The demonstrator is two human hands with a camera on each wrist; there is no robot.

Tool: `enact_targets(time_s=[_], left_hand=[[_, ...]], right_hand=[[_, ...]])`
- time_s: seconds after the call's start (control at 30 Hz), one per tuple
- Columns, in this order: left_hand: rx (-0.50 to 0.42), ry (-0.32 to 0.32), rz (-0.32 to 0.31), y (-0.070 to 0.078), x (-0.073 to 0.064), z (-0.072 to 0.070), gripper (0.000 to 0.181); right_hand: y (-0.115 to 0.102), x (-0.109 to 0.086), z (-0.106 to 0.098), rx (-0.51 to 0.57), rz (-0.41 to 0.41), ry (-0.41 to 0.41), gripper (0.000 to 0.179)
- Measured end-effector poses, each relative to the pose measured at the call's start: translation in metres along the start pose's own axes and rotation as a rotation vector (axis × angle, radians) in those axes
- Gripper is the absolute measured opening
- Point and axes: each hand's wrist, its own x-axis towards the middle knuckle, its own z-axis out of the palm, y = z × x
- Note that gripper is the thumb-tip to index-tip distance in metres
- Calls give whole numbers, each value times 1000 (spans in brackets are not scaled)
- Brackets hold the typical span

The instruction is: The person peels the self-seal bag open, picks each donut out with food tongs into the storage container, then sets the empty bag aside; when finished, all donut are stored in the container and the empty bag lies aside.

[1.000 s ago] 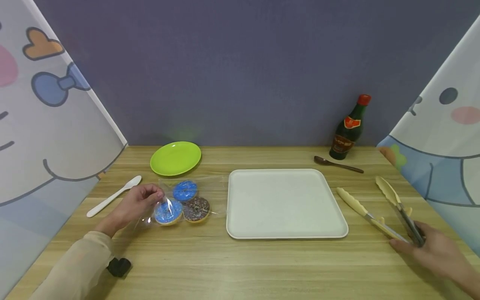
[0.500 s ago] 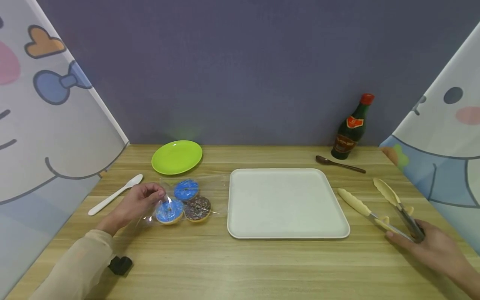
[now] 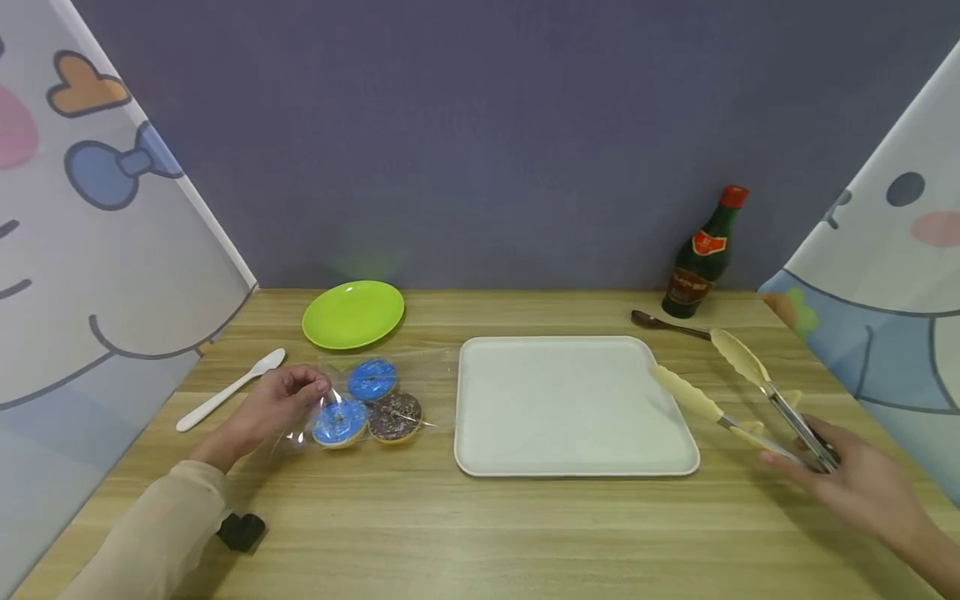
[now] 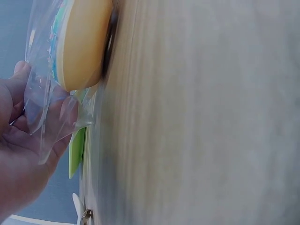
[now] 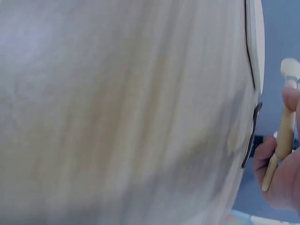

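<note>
My left hand pinches the left end of a clear plastic bag. Inside the bag lie two blue-iced doughnuts and one chocolate-iced doughnut with sprinkles. Close up in the left wrist view, thumb and fingers meet on the plastic beside a doughnut's tan underside. At the right, my right hand grips spread tongs with cream scalloped tips and metal arms. Their left tip overlaps the right edge of the white tray. The tongs' handle end is partly hidden by the hand.
A green plate sits behind the bag, and a white spoon lies left of it. Toward the back right stands a dark bottle with a red cap, a brown spoon before it. A small black object is near my left sleeve.
My right hand has raised the tongs and brought them left, so one tip now reaches over the tray's edge. My left hand stays on the bag.
</note>
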Motion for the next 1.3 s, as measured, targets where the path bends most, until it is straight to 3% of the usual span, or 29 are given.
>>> enact_targets(time_s=[0.13, 0.33, 0.53, 0.87, 1.07, 1.3], left_hand=[[-5, -9, 6, 0, -1, 0, 15], [-4, -5, 19, -1, -3, -3, 15], [-2, -4, 22, -3, -4, -4, 15], [-15, -13, 19, -4, -1, -3, 15], [-42, -28, 20, -4, 0, -3, 16], [-42, -29, 15, 0, 3, -1, 16]], right_hand=[[-16, 3, 1, -12, -94, 10, 72], [-39, 13, 13, 6, -293, 42, 68], [-70, 26, 27, 37, -427, -22, 64], [-131, 55, 57, 217, -672, -128, 41], [-158, 65, 71, 202, -726, -188, 43], [-173, 74, 80, 180, -741, -226, 47]])
